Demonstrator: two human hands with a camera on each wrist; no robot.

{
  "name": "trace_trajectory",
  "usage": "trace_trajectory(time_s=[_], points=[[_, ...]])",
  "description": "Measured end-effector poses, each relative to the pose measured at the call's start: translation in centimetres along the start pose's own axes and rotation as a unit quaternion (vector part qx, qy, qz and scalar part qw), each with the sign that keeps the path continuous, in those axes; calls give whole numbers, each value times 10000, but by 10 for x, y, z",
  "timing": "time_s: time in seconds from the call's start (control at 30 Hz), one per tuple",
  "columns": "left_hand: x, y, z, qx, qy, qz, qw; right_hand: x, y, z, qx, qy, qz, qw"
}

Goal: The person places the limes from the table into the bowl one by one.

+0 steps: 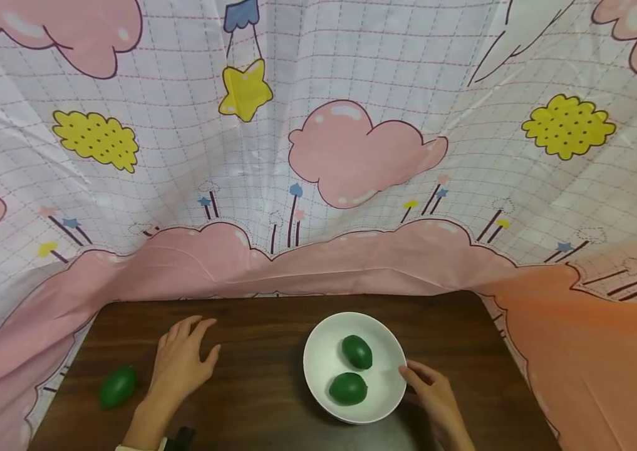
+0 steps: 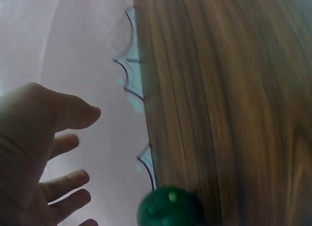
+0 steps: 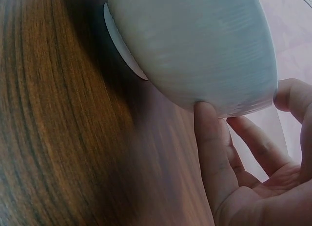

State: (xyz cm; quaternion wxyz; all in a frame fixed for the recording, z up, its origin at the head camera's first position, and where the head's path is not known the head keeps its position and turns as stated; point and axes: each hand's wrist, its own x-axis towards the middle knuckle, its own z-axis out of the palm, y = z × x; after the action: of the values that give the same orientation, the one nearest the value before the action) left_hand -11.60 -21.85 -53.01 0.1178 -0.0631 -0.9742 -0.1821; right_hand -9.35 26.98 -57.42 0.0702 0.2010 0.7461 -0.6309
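A white bowl (image 1: 318,338) stands right of the middle of the dark table, with two green limes (image 1: 357,352) inside it. My right hand (image 1: 435,396) pinches the bowl's right rim. In the right wrist view the thumb is at the rim and the fingers (image 3: 213,148) press on the outer wall. My left hand (image 1: 180,363) hovers over the table's left part, fingers apart and loosely bent, holding nothing. Left of that hand lies another lime (image 1: 118,388). A green lime (image 2: 168,209) also shows at the bottom of the left wrist view, beside the table's edge, apart from the fingers.
The brown wooden table (image 1: 262,363) has rounded far corners. A patterned cloth (image 1: 352,269) with pink clouds hangs behind it and runs down both sides. A dark band (image 1: 184,438) sits at the left wrist.
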Motion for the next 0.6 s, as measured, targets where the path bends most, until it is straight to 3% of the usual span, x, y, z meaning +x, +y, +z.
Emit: trace_trajectory(time_s=[0.23,0.6], points=[[3,-20,1,99,2,-106,9999,-1,-3,2,-35,22,-27,10000],[7,-27,10,51,-303,-177,9994,-6,-6,1,-57,135,-108,9998]])
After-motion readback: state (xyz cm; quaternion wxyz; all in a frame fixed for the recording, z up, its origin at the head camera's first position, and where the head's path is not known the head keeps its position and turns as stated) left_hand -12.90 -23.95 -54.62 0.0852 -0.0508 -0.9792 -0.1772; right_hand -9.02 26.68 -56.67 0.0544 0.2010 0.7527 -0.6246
